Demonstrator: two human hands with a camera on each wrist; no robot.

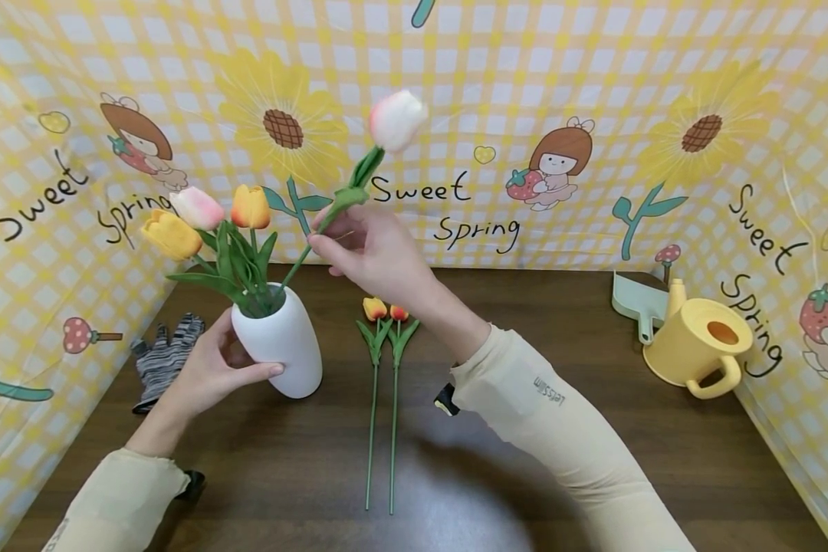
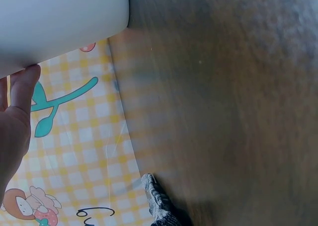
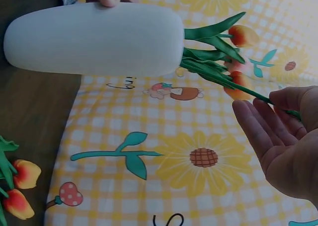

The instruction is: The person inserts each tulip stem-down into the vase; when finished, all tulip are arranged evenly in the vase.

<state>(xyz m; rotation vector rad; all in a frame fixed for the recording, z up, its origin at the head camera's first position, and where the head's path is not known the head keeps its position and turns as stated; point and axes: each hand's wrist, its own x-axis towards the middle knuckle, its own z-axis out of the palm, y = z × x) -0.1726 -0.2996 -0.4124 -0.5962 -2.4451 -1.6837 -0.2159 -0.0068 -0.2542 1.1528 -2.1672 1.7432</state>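
My left hand grips a white vase low on its side, thumb across the front. In the vase stand several artificial tulips: a yellow one, a pink-and-white one and an orange one, among green leaves. Above the mouth, my right hand pinches the green stem of another pink-and-white tulip between thumb and fingers. This tulip leans up to the right, its stem's lower part running into the vase mouth. The right wrist view shows the vase and the pinched stem.
Two orange-yellow tulips lie side by side on the brown table. A striped glove lies left of the vase. On the right stand a yellow watering can and a pale green dustpan. Checked cloth surrounds the table's back and sides.
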